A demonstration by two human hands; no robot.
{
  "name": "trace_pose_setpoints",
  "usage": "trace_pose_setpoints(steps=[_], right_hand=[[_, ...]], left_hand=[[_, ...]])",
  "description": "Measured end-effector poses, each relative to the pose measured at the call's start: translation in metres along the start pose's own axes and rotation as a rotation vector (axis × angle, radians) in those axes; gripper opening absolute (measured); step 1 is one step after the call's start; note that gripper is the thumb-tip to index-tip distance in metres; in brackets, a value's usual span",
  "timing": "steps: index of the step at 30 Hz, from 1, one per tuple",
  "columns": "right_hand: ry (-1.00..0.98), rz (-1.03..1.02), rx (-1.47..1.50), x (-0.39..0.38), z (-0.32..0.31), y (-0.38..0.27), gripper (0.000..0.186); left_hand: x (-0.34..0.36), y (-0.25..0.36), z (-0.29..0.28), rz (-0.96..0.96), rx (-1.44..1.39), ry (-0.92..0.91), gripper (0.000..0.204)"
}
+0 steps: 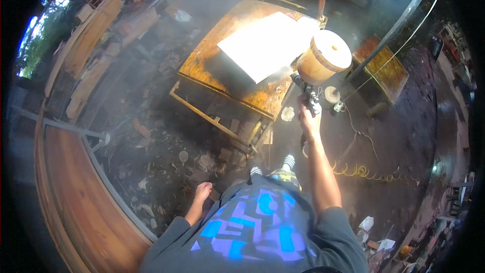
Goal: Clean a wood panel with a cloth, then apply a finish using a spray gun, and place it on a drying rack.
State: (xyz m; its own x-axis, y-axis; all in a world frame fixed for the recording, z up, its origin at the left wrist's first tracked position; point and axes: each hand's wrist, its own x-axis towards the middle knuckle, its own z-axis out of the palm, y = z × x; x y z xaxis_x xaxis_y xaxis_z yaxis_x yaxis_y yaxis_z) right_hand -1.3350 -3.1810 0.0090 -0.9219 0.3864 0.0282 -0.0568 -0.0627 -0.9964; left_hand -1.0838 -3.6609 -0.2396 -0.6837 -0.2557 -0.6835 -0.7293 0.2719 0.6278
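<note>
My right hand (309, 120) is wrapped round the grip of a spray gun (310, 96). On top of the gun sits a large tan paint cup (318, 64) with a pale lid. Left of the cup a flat white panel (260, 48), very bright in the light, lies on a stained yellow-brown work table (202, 65). My left hand (203, 190) hangs low beside my body with its fingers curled in, apart from the table, and nothing shows in it.
A coiled yellow air hose (361, 171) runs along the floor at right. A slanting metal post (391, 23) stands before a second stained board (384, 71). Long wooden boards (88, 197) line the left. Scraps litter the floor, and pale haze hangs over the table.
</note>
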Motion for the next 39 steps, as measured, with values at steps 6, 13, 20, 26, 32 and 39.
trace_pose_setpoints(steps=[6,13,20,26,32,39], right_hand=[[-0.086,-0.004,0.055,-0.036,0.011,-0.010,0.010],[-0.145,-0.189,-0.112,-0.045,0.015,0.001,0.013],[0.031,-0.164,-0.043,0.055,-0.019,0.018,0.013],[0.147,-0.175,-0.094,0.210,-0.077,0.045,0.021],[0.364,-0.320,-0.442,0.295,-0.136,0.030,0.021],[0.255,-0.196,-0.250,0.225,-0.242,0.049,0.021]], left_hand=[[0.004,-0.015,0.008,-0.046,0.095,-0.164,0.030],[0.010,-0.037,0.010,0.040,-0.059,-0.078,0.026],[0.004,0.026,0.020,-0.058,-0.089,0.025,0.024],[0.030,0.182,0.032,0.148,-0.417,0.195,0.026],[0.109,0.394,0.066,0.378,-0.614,0.058,0.036],[0.236,0.501,0.087,0.192,-0.985,-0.251,0.062]])
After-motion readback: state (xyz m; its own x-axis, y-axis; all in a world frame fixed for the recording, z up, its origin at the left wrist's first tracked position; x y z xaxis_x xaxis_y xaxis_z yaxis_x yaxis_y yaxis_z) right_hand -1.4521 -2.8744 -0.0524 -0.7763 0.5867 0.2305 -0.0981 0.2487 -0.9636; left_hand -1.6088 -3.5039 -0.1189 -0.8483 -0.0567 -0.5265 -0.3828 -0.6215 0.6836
